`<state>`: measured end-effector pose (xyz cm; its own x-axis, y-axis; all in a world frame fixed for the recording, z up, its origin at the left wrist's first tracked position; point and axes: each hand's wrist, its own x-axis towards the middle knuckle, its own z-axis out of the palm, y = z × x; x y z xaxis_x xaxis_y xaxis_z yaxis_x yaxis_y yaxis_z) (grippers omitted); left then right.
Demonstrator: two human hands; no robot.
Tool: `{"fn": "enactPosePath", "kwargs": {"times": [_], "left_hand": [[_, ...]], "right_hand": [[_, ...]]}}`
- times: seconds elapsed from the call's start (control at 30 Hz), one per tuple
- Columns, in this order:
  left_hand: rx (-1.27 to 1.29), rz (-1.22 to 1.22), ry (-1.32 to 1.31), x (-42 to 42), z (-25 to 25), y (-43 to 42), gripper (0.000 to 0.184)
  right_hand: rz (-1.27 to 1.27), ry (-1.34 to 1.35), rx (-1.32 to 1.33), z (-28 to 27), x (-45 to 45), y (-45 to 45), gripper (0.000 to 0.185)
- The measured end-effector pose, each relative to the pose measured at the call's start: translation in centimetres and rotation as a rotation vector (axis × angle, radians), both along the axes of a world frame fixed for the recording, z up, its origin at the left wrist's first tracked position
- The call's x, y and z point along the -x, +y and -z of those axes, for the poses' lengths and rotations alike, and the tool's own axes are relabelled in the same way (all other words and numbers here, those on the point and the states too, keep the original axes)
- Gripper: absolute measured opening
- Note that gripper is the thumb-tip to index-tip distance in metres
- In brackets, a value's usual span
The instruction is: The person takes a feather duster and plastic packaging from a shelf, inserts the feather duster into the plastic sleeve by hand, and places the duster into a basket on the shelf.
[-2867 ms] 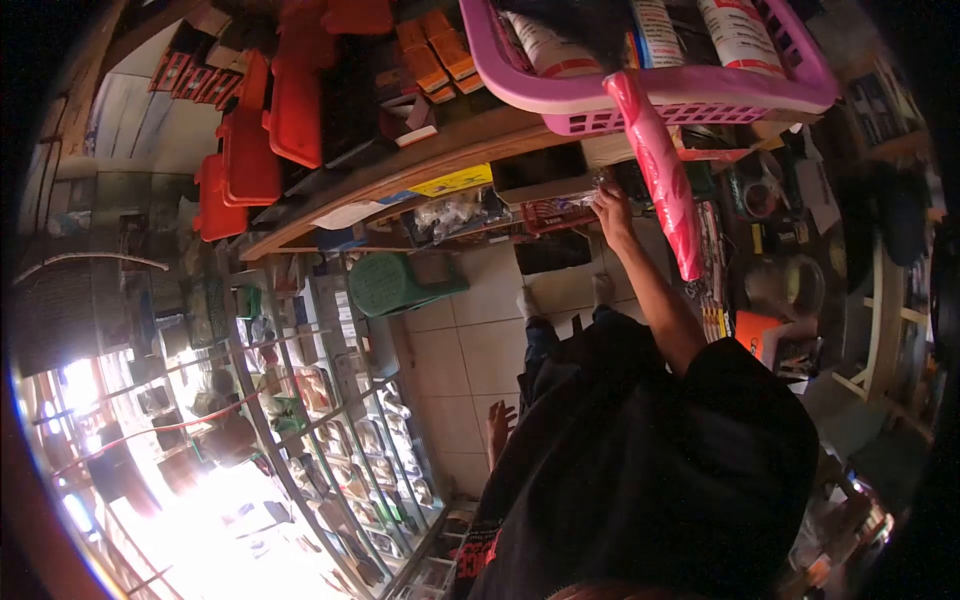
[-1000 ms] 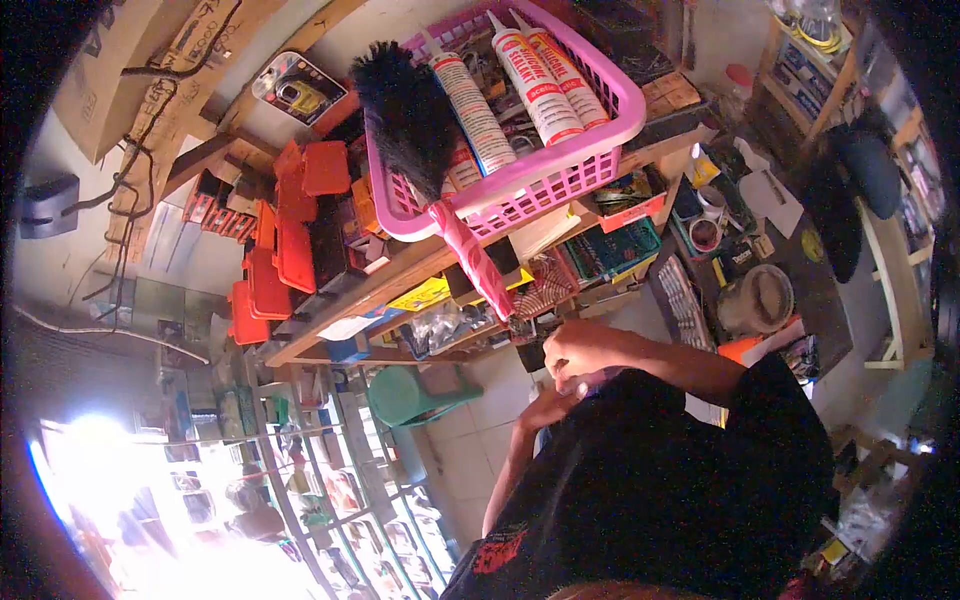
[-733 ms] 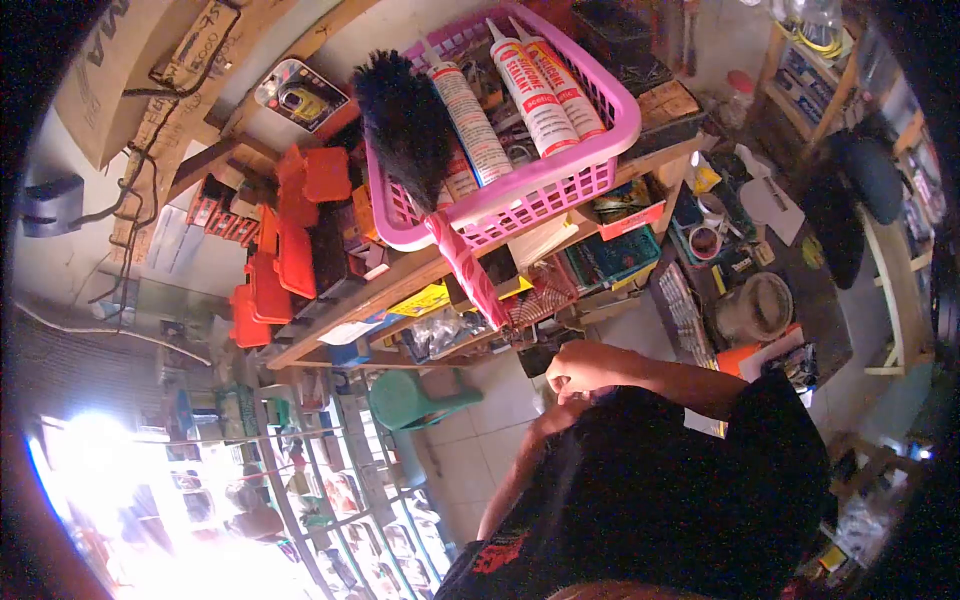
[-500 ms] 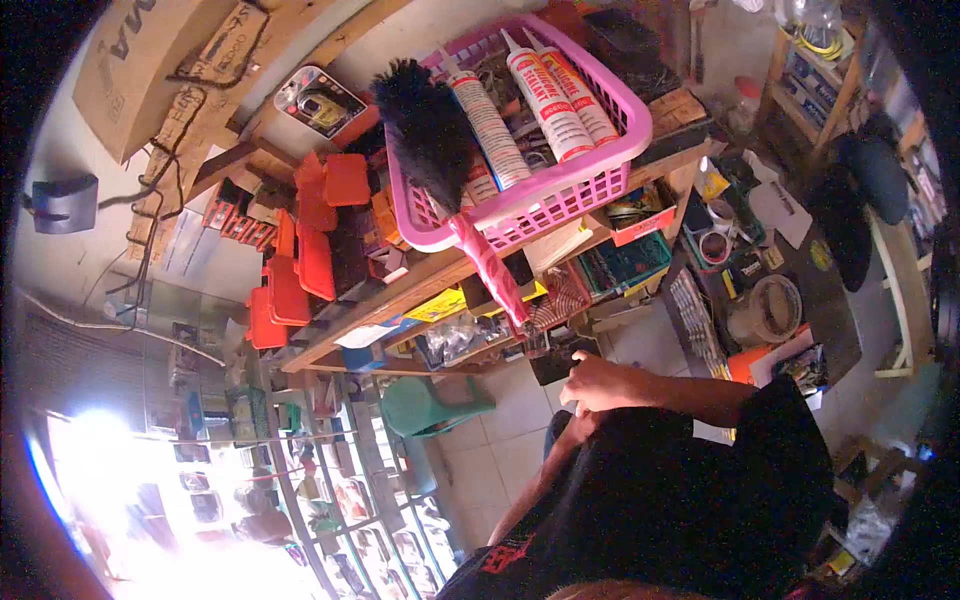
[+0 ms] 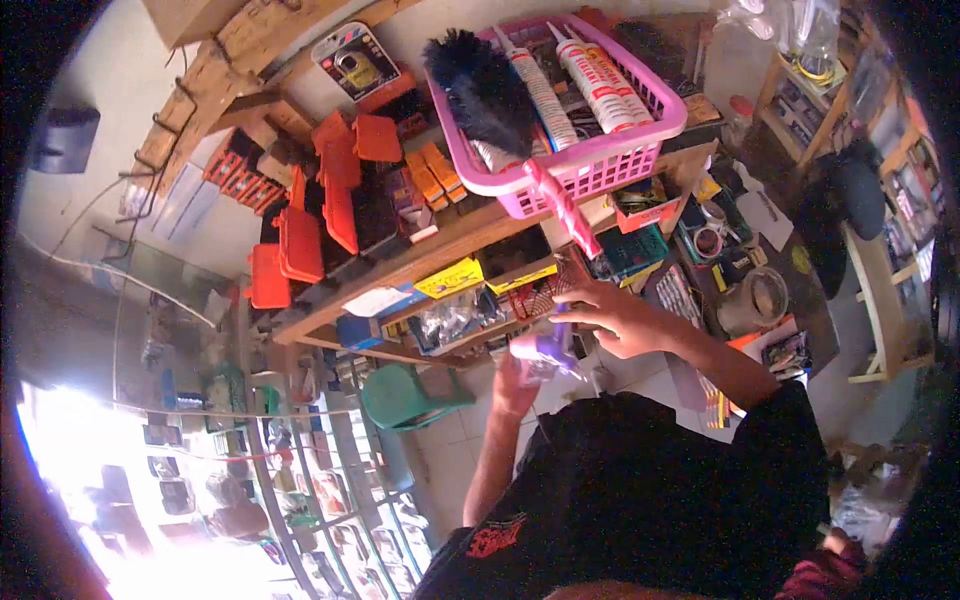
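In front of my dark shirt, my left hand point(image 5: 513, 388) is closed on the lower end of a purple-and-white item point(image 5: 545, 350). It is partly see-through and smeared by motion, so its exact kind is unclear. My right hand point(image 5: 625, 318) comes in from the right, its fingers bent across the item's narrow purple upper part. Just above my hands, the pink handle of a black feather duster point(image 5: 480, 95) sticks out from a pink plastic basket point(image 5: 600, 165). White sealant tubes point(image 5: 605, 88) stand in that basket.
A wooden shelf point(image 5: 400, 262) carries orange cases point(image 5: 300, 245) and small boxes. Below it is a green stool point(image 5: 410, 395). On the right are a brown bucket point(image 5: 755, 300) and a wooden frame point(image 5: 880, 300). Another person's hand point(image 5: 840, 542), in a maroon sleeve, shows at the lower right.
My hands were together low by my shirt; they have risen and moved apart, and the purple-and-white item now shows between them. The view has shifted. Another person's hand has appeared lower right.
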<state>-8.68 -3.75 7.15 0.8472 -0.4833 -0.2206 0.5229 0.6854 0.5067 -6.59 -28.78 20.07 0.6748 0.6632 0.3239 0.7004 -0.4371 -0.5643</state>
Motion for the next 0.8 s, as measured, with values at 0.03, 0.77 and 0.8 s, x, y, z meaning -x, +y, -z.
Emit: {"fn": "enactPosePath", "kwargs": {"times": [0.03, 0.77, 0.8], "left_hand": [[0.041, 0.057, -0.086, -0.6, -1.7, 0.6, 0.046], [-0.63, 0.154, -0.608, 2.5, -3.5, 7.0, 0.062], [-0.621, 0.128, -0.646, 2.5, -3.7, 7.2, 0.065]], "right_hand": [[0.018, -0.095, 0.053, -0.2, 0.3, 0.7, 0.074], [0.645, 0.931, -0.543, 17.6, 11.7, 14.6, 0.057], [0.578, 1.071, -0.677, 15.0, 11.7, 14.9, 0.058]]}}
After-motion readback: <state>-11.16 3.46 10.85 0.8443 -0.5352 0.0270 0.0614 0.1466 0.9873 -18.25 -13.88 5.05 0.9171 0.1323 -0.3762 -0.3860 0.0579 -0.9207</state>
